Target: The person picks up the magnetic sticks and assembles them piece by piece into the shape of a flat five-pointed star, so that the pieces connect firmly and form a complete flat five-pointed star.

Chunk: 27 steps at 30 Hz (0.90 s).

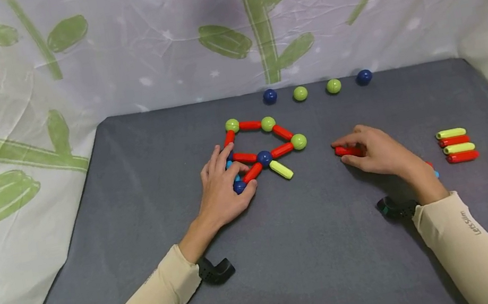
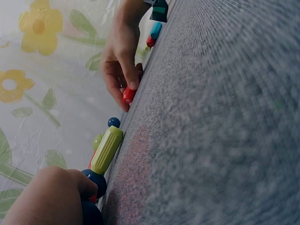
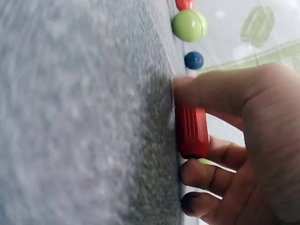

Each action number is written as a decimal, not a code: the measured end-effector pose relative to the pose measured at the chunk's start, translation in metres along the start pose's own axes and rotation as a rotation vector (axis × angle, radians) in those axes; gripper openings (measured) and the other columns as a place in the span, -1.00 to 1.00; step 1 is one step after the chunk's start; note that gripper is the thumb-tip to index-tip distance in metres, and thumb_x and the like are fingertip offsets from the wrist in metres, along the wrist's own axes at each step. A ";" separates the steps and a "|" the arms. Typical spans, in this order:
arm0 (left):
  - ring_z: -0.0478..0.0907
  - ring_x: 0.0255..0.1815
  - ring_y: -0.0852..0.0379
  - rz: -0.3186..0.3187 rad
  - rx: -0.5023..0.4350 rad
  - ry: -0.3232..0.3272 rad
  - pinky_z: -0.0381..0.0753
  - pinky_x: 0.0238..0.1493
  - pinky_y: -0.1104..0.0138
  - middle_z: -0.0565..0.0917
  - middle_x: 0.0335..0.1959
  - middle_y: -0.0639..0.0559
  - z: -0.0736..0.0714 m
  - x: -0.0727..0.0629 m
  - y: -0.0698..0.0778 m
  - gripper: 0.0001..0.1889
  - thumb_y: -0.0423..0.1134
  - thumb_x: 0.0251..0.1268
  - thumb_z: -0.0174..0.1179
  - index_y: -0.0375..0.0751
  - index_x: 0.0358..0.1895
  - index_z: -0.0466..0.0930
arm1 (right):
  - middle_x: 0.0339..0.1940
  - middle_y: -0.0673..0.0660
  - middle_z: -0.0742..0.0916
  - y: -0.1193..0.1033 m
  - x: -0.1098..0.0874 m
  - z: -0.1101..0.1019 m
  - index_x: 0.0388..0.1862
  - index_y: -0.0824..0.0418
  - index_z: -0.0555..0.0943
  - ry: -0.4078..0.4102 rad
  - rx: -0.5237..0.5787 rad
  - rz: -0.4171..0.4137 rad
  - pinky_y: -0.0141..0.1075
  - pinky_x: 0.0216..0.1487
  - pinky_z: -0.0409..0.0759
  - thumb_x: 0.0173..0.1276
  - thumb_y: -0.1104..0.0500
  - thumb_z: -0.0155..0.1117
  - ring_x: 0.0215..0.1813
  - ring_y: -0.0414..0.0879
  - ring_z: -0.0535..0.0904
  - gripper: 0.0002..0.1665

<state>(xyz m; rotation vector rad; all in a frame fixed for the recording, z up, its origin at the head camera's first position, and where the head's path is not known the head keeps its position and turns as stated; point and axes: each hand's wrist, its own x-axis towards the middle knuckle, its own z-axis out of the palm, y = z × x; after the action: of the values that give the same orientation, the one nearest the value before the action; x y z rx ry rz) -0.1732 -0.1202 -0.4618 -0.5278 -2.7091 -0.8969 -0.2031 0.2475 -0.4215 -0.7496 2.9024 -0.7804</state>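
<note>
Head view: four loose balls (image 1: 316,88) along the mat's (image 1: 321,268) far edge, four spare sticks (image 1: 457,145) stacked at right. Left hand (image 1: 223,187) rests on the stick-and-ball figure (image 1: 264,146), fingers curled over a blue ball (image 1: 239,186). Right hand (image 1: 376,150) pinches a red stick (image 1: 346,151) lying on the mat.

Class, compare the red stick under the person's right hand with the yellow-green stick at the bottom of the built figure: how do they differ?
The red stick is pinched by the right hand and lies apart from the figure; the yellow-green stick is untouched and joined to the central blue ball. Colours differ. Both are ribbed, similarly sized, and lie flat on the grey mat.
</note>
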 end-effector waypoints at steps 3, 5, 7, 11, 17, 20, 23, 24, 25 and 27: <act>-0.06 0.68 -0.27 0.005 0.002 -0.011 -0.05 0.52 -0.24 0.23 0.60 -0.12 0.000 0.000 0.000 -0.76 0.00 0.28 0.25 -0.06 -0.16 0.68 | -0.32 0.10 0.62 -0.001 0.001 0.004 0.23 0.19 0.69 0.017 0.004 -0.024 -0.30 -0.35 0.37 0.37 0.23 0.39 -0.40 -0.13 0.38 -0.56; -0.08 0.68 -0.27 0.016 0.010 -0.033 -0.06 0.50 -0.25 0.21 0.61 -0.12 0.000 0.000 0.000 -0.70 0.08 0.28 0.26 -0.04 -0.12 0.67 | -0.32 0.10 0.67 -0.006 0.004 0.010 0.20 0.20 0.70 0.052 0.020 -0.030 -0.32 -0.36 0.40 0.36 0.20 0.42 -0.40 -0.14 0.42 -0.58; -0.10 0.68 -0.27 0.041 0.022 -0.069 -0.07 0.48 -0.26 0.18 0.61 -0.13 0.000 -0.001 0.000 -0.62 0.17 0.27 0.26 -0.01 -0.06 0.66 | -0.34 0.08 0.71 -0.012 0.008 0.018 0.14 0.21 0.71 0.091 0.060 -0.022 -0.33 -0.37 0.43 0.34 0.15 0.46 -0.42 -0.16 0.47 -0.59; -0.16 0.69 -0.24 0.115 0.036 -0.143 -0.08 0.42 -0.29 0.10 0.64 -0.13 -0.001 -0.001 0.001 -0.52 0.29 0.25 0.23 0.05 0.04 0.63 | -0.44 0.07 0.69 -0.025 0.013 0.033 0.05 0.25 0.66 0.176 0.130 0.033 -0.35 -0.42 0.44 0.33 0.07 0.47 -0.49 -0.16 0.49 -0.60; -0.20 0.70 -0.18 0.189 0.024 -0.202 -0.05 0.41 -0.31 0.13 0.64 -0.08 -0.001 -0.002 0.002 -0.54 0.32 0.22 0.24 0.10 -0.03 0.61 | -0.48 0.07 0.65 -0.036 0.013 0.049 -0.07 0.26 0.55 0.313 0.171 0.076 -0.37 -0.44 0.39 0.28 0.07 0.52 -0.51 -0.15 0.46 -0.58; -0.21 0.71 -0.18 0.206 0.015 -0.210 -0.06 0.41 -0.31 0.16 0.63 -0.07 -0.001 -0.003 0.002 -0.55 0.32 0.21 0.26 0.10 -0.04 0.61 | -0.47 0.07 0.64 -0.037 0.013 0.053 -0.15 0.24 0.52 0.332 0.199 0.059 -0.39 -0.44 0.40 0.26 0.09 0.53 -0.50 -0.17 0.46 -0.61; -0.20 0.70 -0.18 0.199 0.019 -0.201 -0.07 0.40 -0.31 0.17 0.62 -0.05 0.000 -0.003 0.002 -0.55 0.32 0.20 0.27 0.11 -0.04 0.62 | -0.46 0.06 0.64 -0.037 0.013 0.054 -0.19 0.22 0.52 0.329 0.210 0.029 -0.39 -0.46 0.39 0.27 0.10 0.53 -0.51 -0.19 0.45 -0.63; -0.19 0.70 -0.18 0.193 0.023 -0.194 -0.07 0.40 -0.31 0.17 0.62 -0.05 0.000 -0.002 0.002 -0.55 0.32 0.21 0.27 0.12 -0.03 0.62 | -0.46 0.07 0.64 -0.037 0.013 0.054 -0.19 0.23 0.52 0.321 0.213 0.016 -0.39 -0.46 0.39 0.28 0.11 0.52 -0.51 -0.19 0.44 -0.65; -0.18 0.70 -0.19 0.184 0.027 -0.185 -0.08 0.40 -0.30 0.18 0.62 -0.04 0.000 -0.002 0.002 -0.56 0.32 0.21 0.27 0.12 -0.04 0.63 | -0.45 0.06 0.64 -0.037 0.013 0.053 -0.18 0.23 0.52 0.308 0.216 0.006 -0.39 -0.47 0.38 0.31 0.11 0.50 -0.52 -0.20 0.43 -0.66; -0.16 0.69 -0.21 0.162 0.038 -0.162 -0.08 0.40 -0.29 0.18 0.62 -0.04 0.000 -0.002 0.002 -0.56 0.31 0.20 0.27 0.12 -0.05 0.64 | -0.41 0.07 0.64 -0.036 0.013 0.048 -0.13 0.24 0.52 0.263 0.230 -0.001 -0.38 -0.46 0.38 0.37 0.11 0.43 -0.51 -0.19 0.43 -0.69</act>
<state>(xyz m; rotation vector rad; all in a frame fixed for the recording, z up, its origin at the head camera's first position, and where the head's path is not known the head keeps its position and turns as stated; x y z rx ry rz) -0.1709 -0.1194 -0.4616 -0.8314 -2.7692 -0.7900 -0.1913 0.1921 -0.4451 -0.6700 2.9560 -1.2763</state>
